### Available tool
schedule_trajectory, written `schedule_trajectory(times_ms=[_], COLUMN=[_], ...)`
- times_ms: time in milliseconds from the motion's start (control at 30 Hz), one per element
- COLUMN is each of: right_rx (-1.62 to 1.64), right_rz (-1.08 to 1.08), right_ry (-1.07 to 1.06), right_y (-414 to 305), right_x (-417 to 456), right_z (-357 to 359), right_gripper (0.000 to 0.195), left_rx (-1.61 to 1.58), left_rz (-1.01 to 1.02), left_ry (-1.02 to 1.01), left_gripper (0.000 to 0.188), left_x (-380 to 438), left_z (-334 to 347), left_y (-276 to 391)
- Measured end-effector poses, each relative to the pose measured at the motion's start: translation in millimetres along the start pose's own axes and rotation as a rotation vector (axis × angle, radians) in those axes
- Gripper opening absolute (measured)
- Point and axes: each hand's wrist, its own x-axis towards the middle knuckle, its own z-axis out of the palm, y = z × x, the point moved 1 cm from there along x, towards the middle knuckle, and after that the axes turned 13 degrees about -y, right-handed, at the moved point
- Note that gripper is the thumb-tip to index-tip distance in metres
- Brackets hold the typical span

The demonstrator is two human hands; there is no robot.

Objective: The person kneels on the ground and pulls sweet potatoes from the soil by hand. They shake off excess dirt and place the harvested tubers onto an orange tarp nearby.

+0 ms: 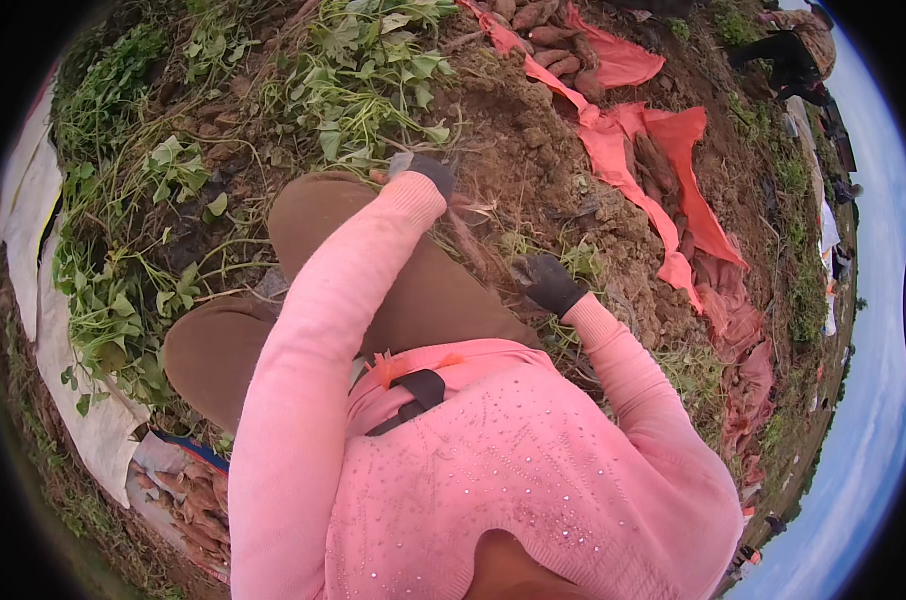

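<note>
My left hand (pixel 423 171), in a dark glove with greyish fingertips, is beside my raised knee at the upper middle. Something reddish shows by its fingers, but whether it is gripped is unclear. My right hand (pixel 549 283), also gloved, is low over the soil to the right of my thigh, with its fingers curled. Thin, reddish-brown fibrous roots or stems (pixel 471 238) lie between the two hands. Leafy green vines, apparently sweet potato (pixel 363 75), spread just beyond my left hand. Crumbly brown soil (pixel 618 232) lies beyond my right hand.
Red plastic sheeting (pixel 610 154) runs along the right, with sweet potatoes (pixel 554 37) beside it. More tubers (pixel 194 506) lie at the lower left near pale sheeting (pixel 77 397). Another person (pixel 794 49) bends over at the upper right.
</note>
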Motion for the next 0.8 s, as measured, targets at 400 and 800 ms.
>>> schedule_trajectory(times_ms=[400,800], right_rx=[0.297,1.055], right_rz=[0.638,0.596], right_ry=[-0.164,-0.057], right_y=[51,131], right_x=[188,242], right_z=[-14,-15], right_gripper=[0.071,0.078], left_rx=[0.112,0.033], left_rz=[-0.009,0.006], left_ry=[-0.124,0.042], left_gripper=[0.042,0.055], left_x=[2,21], left_z=[-4,-6], left_y=[9,-2])
